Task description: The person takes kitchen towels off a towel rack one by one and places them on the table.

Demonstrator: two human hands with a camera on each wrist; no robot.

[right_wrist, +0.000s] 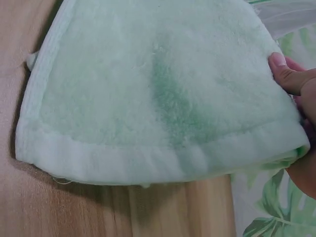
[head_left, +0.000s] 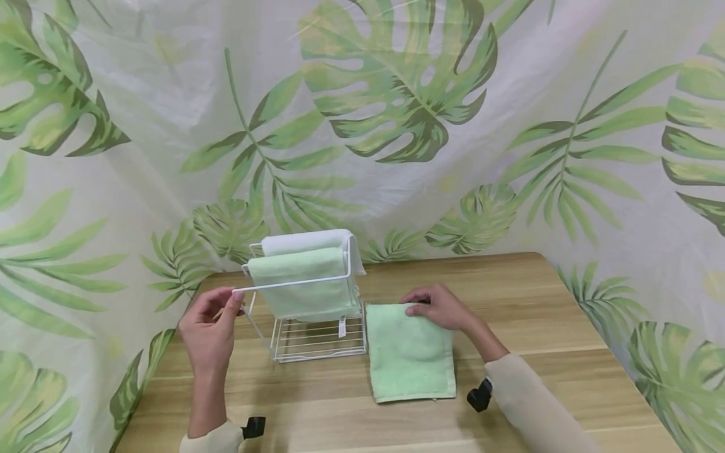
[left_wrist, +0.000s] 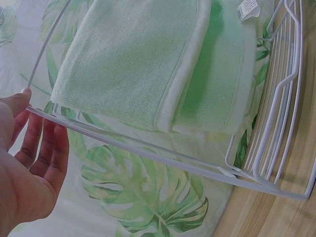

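Observation:
A white wire towel rack (head_left: 320,360) stands on the table with several bars. My left hand (head_left: 211,327) pinches the left end of its front bar between thumb and fingers, as the left wrist view also shows on the rack's bar (left_wrist: 143,153). Over the bars behind hang a green towel (head_left: 306,280) and, farther back, a white towel (head_left: 306,240). Right of the rack, my right hand (head_left: 436,306) pinches the upper edge of a folded light green towel (head_left: 410,355). In the right wrist view the thumb lies on top of this towel (right_wrist: 163,98), the other fingers partly hidden behind it.
The wooden table (head_left: 510,296) carries the rack and towels. A leaf-patterned curtain (head_left: 396,189) hangs close behind the table and along its sides. A white tag (head_left: 342,327) dangles from the hung green towel. Black wrist-camera mounts (head_left: 480,395) sit at both sleeves.

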